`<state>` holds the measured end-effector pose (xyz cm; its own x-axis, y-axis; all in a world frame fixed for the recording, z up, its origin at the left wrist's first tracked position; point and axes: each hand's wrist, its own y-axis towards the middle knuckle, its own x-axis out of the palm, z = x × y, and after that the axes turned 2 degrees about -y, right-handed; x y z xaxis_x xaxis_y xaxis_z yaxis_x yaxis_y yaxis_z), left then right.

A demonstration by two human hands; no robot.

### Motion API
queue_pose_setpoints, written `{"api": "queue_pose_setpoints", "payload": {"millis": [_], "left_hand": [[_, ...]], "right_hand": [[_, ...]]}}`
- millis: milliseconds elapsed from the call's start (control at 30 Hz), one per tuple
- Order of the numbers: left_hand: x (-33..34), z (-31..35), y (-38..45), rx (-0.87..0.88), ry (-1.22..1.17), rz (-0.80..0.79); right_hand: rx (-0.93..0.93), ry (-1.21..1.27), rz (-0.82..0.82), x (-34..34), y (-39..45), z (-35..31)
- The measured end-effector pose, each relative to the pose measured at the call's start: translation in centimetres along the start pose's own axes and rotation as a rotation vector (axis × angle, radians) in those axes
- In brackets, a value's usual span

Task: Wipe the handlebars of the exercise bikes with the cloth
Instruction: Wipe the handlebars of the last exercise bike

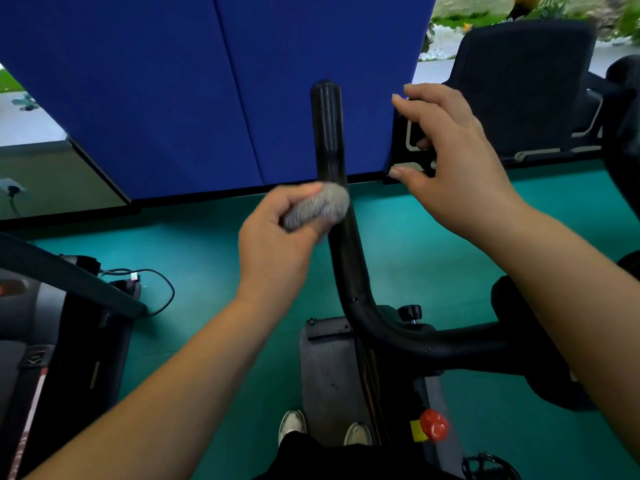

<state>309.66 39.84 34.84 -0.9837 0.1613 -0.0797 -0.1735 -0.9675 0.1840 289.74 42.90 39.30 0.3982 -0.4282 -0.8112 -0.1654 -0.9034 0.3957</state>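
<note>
left hand [277,233]: fingers clamped on a bunched grey cloth [317,206], pressed against the black handlebar [329,140] partway up | right hand [446,161]: held beside the bar, fingers spread apart, nothing gripped | floor [214,258]: green
</note>
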Motion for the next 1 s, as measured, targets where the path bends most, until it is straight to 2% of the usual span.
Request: {"api": "queue_pose_setpoints", "payload": {"millis": [100, 200, 333, 567, 733, 900, 1000], "left_hand": [[0.9, 0.0, 2.1, 0.015, -0.096, 0.029], [0.6, -1.5, -0.6, -0.010, -0.100, 0.086], [0.4, -2.4, -4.4, -0.204, -0.322, 0.119], [1.5, -1.7, 0.5, -0.572, -0.740, 0.139], [1.4, -2.6, -3.9, -0.825, -0.883, 0.055], [1.7, -2.4, 0.8, -0.793, -0.945, 0.057], [1.5, -2.7, 0.9, -0.802, -0.933, 0.026]], "right_hand": [[0.003, -0.002, 0.001, -0.1, 0.0, 0.2], [0.002, 0.001, 0.004, 0.0, 0.0, 0.2], [0.002, -0.016, 0.027, 0.2, 0.0, 0.2], [0.015, -0.013, 0.022, 0.2, 0.0, 0.0], [0.014, -0.008, 0.036, 0.3, 0.0, 0.1], [0.015, -0.008, 0.027, 0.1, 0.0, 0.0], [0.006, -0.010, 0.032, 0.2, 0.0, 0.1]]}}
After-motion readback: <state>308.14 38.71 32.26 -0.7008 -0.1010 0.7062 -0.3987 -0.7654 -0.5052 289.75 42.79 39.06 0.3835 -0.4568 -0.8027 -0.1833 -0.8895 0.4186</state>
